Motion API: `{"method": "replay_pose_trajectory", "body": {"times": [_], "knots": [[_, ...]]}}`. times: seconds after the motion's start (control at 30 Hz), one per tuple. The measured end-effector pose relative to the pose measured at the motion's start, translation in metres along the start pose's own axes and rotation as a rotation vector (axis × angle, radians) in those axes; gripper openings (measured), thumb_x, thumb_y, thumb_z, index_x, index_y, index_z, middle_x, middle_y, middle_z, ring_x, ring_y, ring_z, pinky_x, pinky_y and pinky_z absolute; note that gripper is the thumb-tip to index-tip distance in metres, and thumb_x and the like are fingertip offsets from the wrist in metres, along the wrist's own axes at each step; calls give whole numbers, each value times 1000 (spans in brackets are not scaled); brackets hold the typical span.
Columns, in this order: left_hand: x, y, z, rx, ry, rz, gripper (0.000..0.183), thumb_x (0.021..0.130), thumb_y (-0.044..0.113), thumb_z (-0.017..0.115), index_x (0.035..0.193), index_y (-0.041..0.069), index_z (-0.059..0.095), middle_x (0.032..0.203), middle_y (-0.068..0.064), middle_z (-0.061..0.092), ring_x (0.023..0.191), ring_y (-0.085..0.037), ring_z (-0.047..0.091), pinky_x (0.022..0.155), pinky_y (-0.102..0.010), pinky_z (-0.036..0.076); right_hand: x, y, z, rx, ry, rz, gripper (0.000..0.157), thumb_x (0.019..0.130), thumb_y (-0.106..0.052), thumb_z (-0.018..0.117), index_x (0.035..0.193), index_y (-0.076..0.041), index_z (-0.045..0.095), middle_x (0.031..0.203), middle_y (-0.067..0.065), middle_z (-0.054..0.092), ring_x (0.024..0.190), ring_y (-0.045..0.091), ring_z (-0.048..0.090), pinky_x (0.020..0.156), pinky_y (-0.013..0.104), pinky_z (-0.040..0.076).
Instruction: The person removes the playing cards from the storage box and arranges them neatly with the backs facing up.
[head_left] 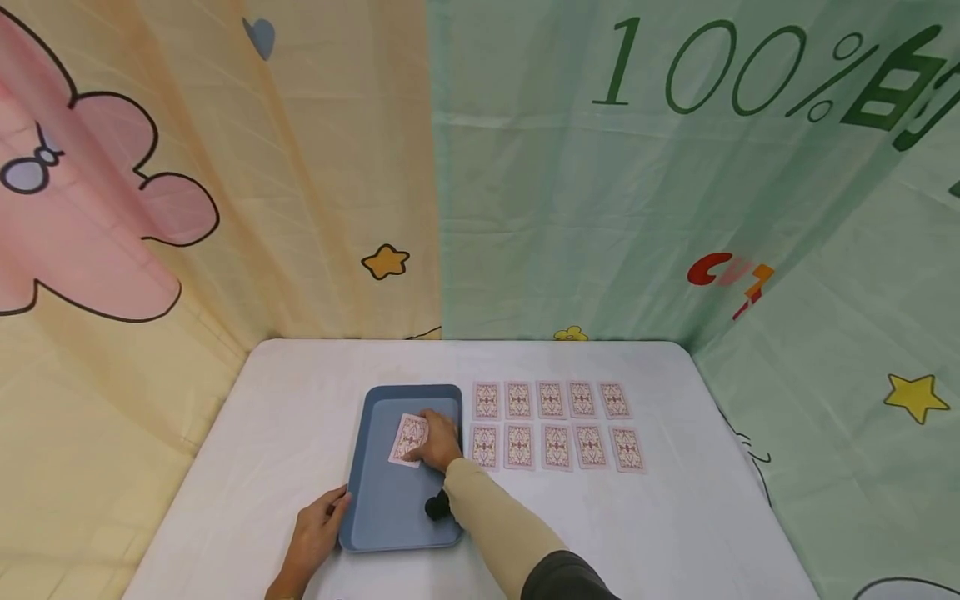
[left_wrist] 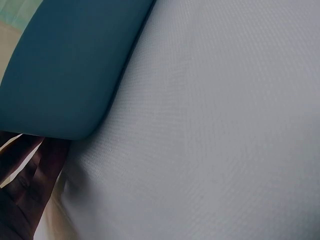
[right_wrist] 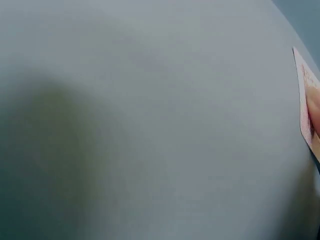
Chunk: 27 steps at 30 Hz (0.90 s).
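A red-and-white patterned playing card [head_left: 409,438], back side up, is pinched between the thumb and fingers of my right hand [head_left: 438,442] over the blue-grey tray [head_left: 390,521]. The right wrist view catches only part of that card [right_wrist: 304,95] and a fingertip at its right edge. My left hand [head_left: 318,529] touches the tray's left rim near the front corner with its fingers extended. In the left wrist view the fingers [left_wrist: 47,165] meet the outer wall of the tray [left_wrist: 65,75], their tips partly hidden.
Two rows of face-down playing cards [head_left: 557,447] lie on the white tablecloth [head_left: 675,533], right of the tray. A black device [head_left: 437,506] sits at my right wrist above the tray. Printed curtains [head_left: 525,208] enclose the table at the back and sides.
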<state>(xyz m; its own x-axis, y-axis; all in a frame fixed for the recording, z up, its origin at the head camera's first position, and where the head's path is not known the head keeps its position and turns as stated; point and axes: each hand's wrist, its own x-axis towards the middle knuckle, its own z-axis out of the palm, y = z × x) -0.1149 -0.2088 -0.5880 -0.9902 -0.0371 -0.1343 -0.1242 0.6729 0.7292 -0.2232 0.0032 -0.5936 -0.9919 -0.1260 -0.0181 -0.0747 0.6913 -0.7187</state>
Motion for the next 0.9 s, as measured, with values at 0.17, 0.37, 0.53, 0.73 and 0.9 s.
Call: {"method": "replay_pose_trajectory", "body": {"times": [0.17,0.37,0.53,0.73,0.9], "knots": [[-2,1,0,-3,-1,7,40,100,18,52,124,-15,55,95,-17,70,73,-14,58,60,-25,47,-1,-1,-3,117,0,32,47,79,-8,79,122,-3,61,110,11,65,102,28,58,92,44,45],[-2,1,-1,-6,19,32,39,99,16,54,122,-15,56,92,-15,70,73,-15,58,61,-26,47,0,-2,-6,199,-17,28,35,86,-3,70,121,-1,63,104,12,66,89,21,61,79,36,50],[-1,1,-1,5,20,43,38,98,14,54,121,-16,56,94,-17,70,75,-16,58,64,-28,48,-1,-2,-10,250,-37,19,31,87,-1,68,118,-2,67,104,10,67,80,11,56,73,30,49],[0,1,-1,21,12,38,39,99,15,53,122,-16,56,96,-20,69,76,-19,59,65,-31,49,-4,-5,-18,320,-53,18,29,85,-2,70,114,-5,68,89,4,66,70,8,52,64,25,45],[0,0,-2,24,0,27,39,99,15,53,123,-15,55,98,-20,69,77,-19,60,65,-31,49,-8,-8,-28,374,-64,14,28,85,-4,71,113,-5,66,73,-1,61,61,8,49,56,23,42]]}}
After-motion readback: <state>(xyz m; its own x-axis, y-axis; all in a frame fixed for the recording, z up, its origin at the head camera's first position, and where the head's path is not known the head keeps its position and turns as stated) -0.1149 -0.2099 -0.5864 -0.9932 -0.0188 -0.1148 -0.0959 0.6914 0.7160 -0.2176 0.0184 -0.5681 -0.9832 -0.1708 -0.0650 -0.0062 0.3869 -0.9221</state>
